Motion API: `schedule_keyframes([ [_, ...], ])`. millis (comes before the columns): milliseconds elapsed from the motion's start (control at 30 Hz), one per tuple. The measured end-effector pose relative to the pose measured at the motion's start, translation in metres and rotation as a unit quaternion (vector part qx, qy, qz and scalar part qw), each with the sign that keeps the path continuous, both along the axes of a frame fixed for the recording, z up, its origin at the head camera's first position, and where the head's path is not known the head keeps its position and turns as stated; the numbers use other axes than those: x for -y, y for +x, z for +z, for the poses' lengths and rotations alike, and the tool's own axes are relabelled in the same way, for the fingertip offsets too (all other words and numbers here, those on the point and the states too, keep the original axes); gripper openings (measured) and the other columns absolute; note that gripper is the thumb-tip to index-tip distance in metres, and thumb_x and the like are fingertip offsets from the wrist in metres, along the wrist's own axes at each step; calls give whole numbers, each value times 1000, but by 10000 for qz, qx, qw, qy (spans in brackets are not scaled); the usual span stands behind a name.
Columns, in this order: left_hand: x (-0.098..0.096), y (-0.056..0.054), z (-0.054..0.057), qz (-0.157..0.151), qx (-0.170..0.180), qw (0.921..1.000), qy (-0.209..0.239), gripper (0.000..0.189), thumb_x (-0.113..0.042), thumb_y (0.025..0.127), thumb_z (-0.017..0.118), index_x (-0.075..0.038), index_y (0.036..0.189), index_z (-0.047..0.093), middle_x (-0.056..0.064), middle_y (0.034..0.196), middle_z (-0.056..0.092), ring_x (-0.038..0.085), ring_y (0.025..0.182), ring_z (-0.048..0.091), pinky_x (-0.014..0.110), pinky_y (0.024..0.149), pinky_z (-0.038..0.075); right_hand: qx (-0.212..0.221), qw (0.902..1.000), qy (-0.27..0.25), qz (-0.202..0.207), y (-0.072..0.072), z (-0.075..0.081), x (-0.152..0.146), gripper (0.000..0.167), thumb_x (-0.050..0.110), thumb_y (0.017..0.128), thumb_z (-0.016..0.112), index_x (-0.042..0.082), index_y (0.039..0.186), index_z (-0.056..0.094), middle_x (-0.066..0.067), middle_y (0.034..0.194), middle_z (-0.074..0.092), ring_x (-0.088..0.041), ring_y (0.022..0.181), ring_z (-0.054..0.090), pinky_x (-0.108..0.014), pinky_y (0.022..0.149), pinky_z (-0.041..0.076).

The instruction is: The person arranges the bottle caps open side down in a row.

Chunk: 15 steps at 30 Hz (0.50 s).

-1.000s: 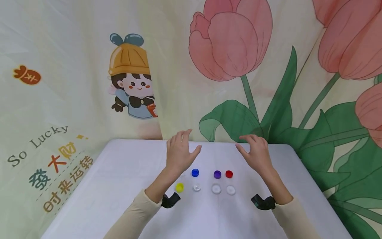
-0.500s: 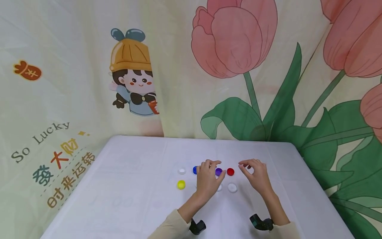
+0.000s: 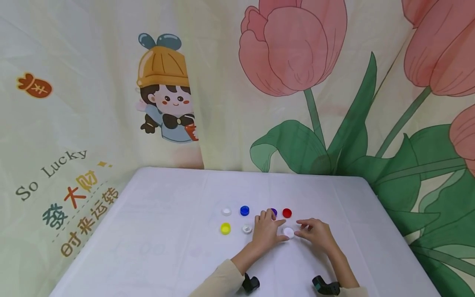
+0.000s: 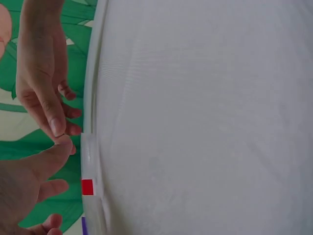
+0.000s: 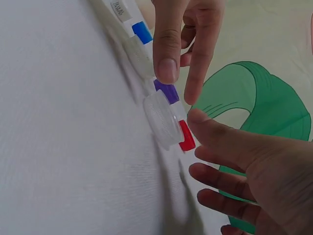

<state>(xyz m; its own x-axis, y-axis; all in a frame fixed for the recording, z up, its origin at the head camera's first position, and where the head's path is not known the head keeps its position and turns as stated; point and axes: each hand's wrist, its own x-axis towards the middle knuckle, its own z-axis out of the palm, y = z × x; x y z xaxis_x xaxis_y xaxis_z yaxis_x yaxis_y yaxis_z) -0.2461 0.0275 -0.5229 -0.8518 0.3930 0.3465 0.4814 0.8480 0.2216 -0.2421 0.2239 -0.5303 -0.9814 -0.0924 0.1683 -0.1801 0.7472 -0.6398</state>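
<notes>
In the head view, my left hand (image 3: 265, 231) stands over the caps, thumb and index finger spread at the left side of a white ribbed bottle cap (image 3: 288, 233). My right hand (image 3: 317, 235) is at that cap's right side, fingers extended and apart. The right wrist view shows the white cap (image 5: 164, 120) on the cloth, between my left hand (image 5: 188, 39) above and my right hand (image 5: 269, 171) at lower right. Behind it lie a red cap (image 3: 287, 213) and a purple cap (image 3: 274, 212), the latter partly hidden by left fingers. Another white cap is hidden behind my left hand.
Left of my hands are a blue cap (image 3: 244, 210), a yellow cap (image 3: 225, 228), a clear white cap (image 3: 226, 211) and a small white cap (image 3: 246, 229). A white cloth covers the table (image 3: 156, 231). A printed curtain (image 3: 222, 123) hangs behind it.
Both hands have come down and nearer to me, toward the rightmost white cap. My left hand has moved right, uncovering the clear, blue and yellow caps.
</notes>
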Motion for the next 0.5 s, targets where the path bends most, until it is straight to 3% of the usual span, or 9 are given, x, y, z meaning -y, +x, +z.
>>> schedule_keyframes([
  [133,-2,-2,-6,11,-81,9999,-99,51,-53,64,77,-26,107,71,-2,87,38,14,81,32,28,66,23,353,9993,76,84,0,-10,0,40,28,67,82,12,103,72,7,80,59,-11,75,49,-27,65,43],
  [333,-5,-5,-11,45,-207,9997,-149,45,-52,65,77,-26,101,74,-3,84,37,14,78,31,27,66,22,65,9997,10,254,-1,-15,1,38,25,67,83,14,101,73,9,80,58,-10,75,48,-28,67,40],
  [500,-5,-7,-11,133,-41,9996,-234,42,-53,66,75,-29,101,73,-4,84,38,13,79,32,27,67,25,-27,9993,17,376,-1,-16,2,35,24,68,81,15,102,73,10,82,60,-11,77,50,-32,71,37],
])
